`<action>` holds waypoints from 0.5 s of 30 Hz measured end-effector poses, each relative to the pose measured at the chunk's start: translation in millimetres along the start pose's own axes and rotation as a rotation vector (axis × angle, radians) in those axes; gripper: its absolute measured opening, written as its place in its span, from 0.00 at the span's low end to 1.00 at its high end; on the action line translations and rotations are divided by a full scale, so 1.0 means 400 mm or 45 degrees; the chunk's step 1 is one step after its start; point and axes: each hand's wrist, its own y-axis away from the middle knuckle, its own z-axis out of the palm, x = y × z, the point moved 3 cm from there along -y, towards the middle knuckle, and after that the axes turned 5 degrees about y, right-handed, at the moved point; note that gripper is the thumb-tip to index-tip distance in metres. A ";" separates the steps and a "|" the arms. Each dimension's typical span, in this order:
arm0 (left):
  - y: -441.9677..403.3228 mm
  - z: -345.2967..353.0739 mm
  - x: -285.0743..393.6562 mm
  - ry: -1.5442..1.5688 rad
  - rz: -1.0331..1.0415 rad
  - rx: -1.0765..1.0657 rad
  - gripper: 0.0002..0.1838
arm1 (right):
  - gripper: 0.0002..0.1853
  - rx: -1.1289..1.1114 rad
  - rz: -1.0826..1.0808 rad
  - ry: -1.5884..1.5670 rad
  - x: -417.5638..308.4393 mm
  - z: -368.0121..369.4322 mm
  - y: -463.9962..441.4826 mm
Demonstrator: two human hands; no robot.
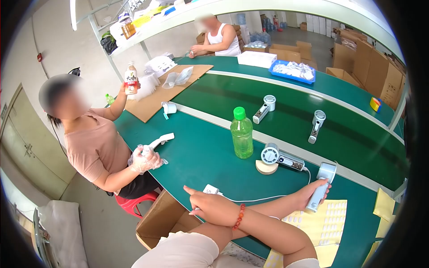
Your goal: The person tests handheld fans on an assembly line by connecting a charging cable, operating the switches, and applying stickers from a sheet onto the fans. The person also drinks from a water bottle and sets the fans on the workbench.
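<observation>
Left hand (pixel 309 191): closed round the handle of a pale-blue handheld fan (pixel 317 195), beside yellow label sheets (pixel 339 210). Right hand (pixel 205 206): crossed over, forefinger extended, others curled; cannot tell whether anything is held. Beyond: white adapter (pixel 211 189); cabled fan (pixel 290 160); green bottle (pixel 241 136), upright. Forearms cover part of the cable (pixel 250 200); label print illegible.
</observation>
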 end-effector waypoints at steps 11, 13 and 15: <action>-0.017 0.014 -0.002 0.242 0.005 -0.073 0.13 | 0.11 -0.156 0.053 0.208 -0.006 0.008 -0.002; -0.015 0.009 0.007 0.254 0.022 -0.059 0.13 | 0.11 -0.181 0.066 0.215 -0.005 0.008 -0.003; -0.019 -0.001 -0.004 0.253 0.020 -0.046 0.14 | 0.11 -0.157 0.058 0.195 0.004 0.016 -0.001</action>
